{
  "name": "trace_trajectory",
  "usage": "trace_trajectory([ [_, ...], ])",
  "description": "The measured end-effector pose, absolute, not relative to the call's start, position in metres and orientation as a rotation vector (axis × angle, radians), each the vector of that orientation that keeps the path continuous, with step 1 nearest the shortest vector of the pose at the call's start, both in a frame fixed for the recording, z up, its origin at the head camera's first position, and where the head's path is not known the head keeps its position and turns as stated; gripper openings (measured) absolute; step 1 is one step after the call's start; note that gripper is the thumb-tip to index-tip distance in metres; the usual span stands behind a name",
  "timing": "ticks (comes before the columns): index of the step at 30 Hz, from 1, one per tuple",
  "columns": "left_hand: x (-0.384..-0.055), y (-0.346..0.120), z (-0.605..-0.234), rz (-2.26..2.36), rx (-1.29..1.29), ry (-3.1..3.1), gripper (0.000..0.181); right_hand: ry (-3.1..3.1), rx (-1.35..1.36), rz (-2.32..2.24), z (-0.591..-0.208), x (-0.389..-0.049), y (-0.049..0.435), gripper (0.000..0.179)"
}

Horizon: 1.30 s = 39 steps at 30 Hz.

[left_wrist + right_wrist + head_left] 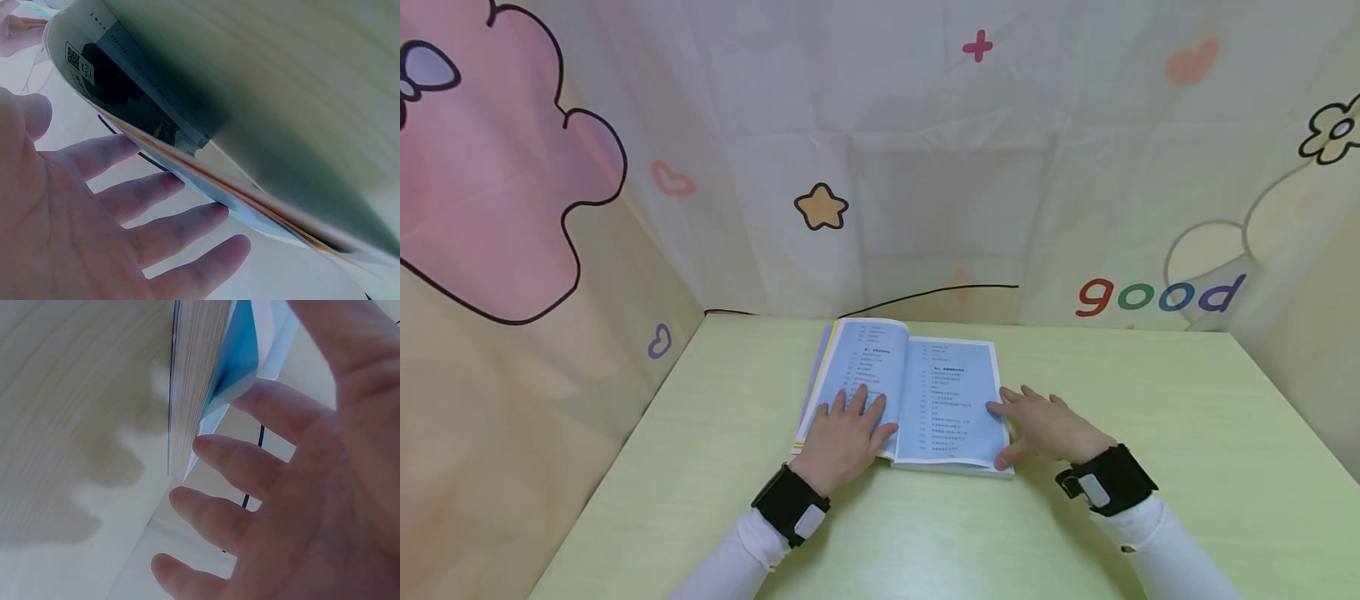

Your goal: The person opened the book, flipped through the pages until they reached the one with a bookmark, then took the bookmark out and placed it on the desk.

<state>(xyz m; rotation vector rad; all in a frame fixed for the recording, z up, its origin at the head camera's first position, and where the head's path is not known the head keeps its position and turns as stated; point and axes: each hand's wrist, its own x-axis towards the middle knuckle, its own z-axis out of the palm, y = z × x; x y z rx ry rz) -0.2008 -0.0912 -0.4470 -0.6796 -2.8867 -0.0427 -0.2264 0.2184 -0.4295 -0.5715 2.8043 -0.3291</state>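
Note:
An open book with light blue printed pages lies on the table. Across its left page my left hand rests with fingers spread and fairly straight. In the left wrist view, the left hand's fingers reach over the raised left side, and part of the cover shows underneath. My right hand is at the book's right edge, its index fingertip touching the page margin and its thumb near the lower corner. The right wrist view shows a blue page curling up from the thick page block beside the index finger.
The pale wood-grain table extends around the book. Behind it hangs a printed cloth backdrop with a star, hearts and the word "good". Each wrist wears a black strap.

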Motion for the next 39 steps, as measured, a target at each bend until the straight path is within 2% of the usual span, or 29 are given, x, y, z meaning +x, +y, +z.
trace_trajectory([
  [16, -0.200, -0.091, -0.448, -0.044, -0.687, -2.845, 0.058, 3.048, -0.696, -0.217, -0.433, -0.225, 0.209, 0.079],
  [23, -0.200, -0.091, -0.448, -0.021, -0.678, -2.834, 0.061, 3.202, -0.751, -0.271, -0.436, -0.225, 0.201, 0.067],
  [39, -0.199, -0.084, -0.452, 0.085, -0.648, -2.808, 0.084, 3.224, -0.531, -0.401, -0.438, -0.221, 0.187, 0.085],
])
